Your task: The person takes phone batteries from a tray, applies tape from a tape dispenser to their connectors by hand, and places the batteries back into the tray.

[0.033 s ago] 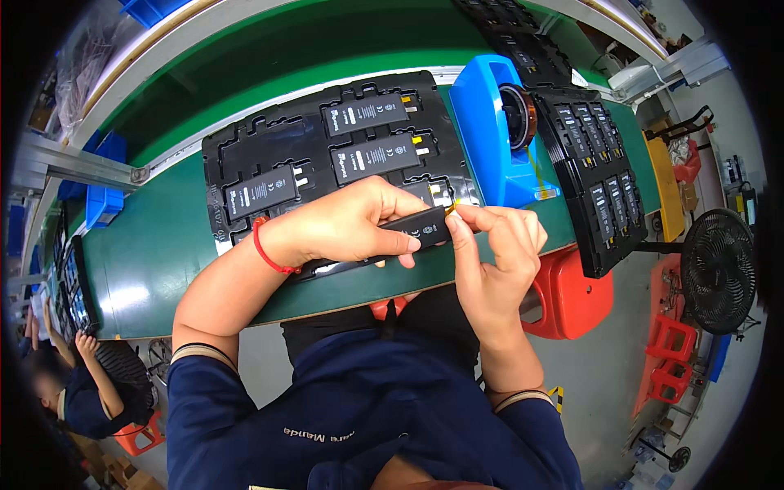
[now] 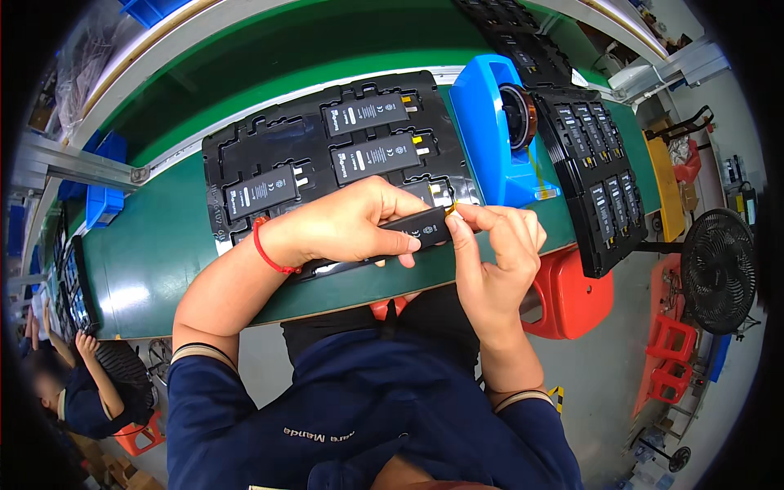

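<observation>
My left hand (image 2: 351, 219) grips a flat black phone battery (image 2: 418, 232), thumb on its printed face and fingers underneath. The battery is tilted above the front of a black moulded tray (image 2: 273, 135). At its right end, the thumb and forefinger of my right hand (image 2: 500, 249) pinch a small strip of yellow tape (image 2: 451, 209); the fingertips partly cover it. Several like batteries lie in the tray's pockets, among them an upper one (image 2: 366, 113), a middle one (image 2: 376, 157) and a left one (image 2: 261, 193). Another is partly hidden behind my hands.
Right of the tray stands a blue tape dispenser (image 2: 482, 122) with a roll of amber tape (image 2: 523, 118). Beyond it, stacked black trays (image 2: 592, 163) hold more batteries. A red stool (image 2: 576, 302) and a black fan (image 2: 719, 269) are at right. Another person (image 2: 90, 392) sits far left.
</observation>
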Demonstrator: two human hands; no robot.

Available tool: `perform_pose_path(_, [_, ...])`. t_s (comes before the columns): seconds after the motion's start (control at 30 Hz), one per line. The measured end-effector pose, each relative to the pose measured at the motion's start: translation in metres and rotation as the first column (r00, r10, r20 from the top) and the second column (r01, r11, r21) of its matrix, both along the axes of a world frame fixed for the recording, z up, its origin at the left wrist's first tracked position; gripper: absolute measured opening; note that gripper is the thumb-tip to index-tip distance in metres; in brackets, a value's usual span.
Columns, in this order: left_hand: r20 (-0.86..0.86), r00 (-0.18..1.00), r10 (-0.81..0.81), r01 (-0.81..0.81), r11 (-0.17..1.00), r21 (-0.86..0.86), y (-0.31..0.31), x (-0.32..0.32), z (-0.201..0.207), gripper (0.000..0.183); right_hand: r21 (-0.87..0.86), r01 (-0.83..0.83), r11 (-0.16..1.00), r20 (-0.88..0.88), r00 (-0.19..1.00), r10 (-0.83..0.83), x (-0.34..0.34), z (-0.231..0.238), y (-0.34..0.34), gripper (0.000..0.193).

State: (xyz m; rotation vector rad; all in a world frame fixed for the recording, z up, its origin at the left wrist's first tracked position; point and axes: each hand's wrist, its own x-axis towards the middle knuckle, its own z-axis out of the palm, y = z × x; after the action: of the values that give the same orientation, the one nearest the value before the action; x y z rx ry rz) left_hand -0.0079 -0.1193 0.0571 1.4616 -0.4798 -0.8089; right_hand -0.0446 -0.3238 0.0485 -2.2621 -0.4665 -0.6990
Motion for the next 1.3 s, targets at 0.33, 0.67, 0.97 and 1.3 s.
perform_pose_path(0.33, [0.073,0.997,-0.007,0.004,0.999,0.032,0.002,-0.001,0.000,0.031,0.320,-0.053,0.946,-0.258,0.956,0.141,0.002,-0.007,-0.004,0.013])
perform_pose_path(0.67, [0.091,0.996,0.008,-0.010,1.000,0.021,0.000,-0.002,-0.005,0.030,0.684,-0.021,0.729,-0.410,0.816,0.408,0.005,-0.017,-0.005,0.009])
perform_pose_path(0.97, [0.202,0.979,-0.004,-0.008,0.998,0.056,0.004,-0.002,-0.005,0.025,0.628,-0.202,0.752,-0.379,0.764,0.523,0.015,-0.013,-0.007,0.007])
perform_pose_path(1.3, [0.233,0.969,-0.080,0.037,0.983,0.181,-0.002,0.000,0.000,0.011,0.397,-0.220,0.891,-0.228,0.917,0.328,0.006,-0.016,-0.005,0.006])
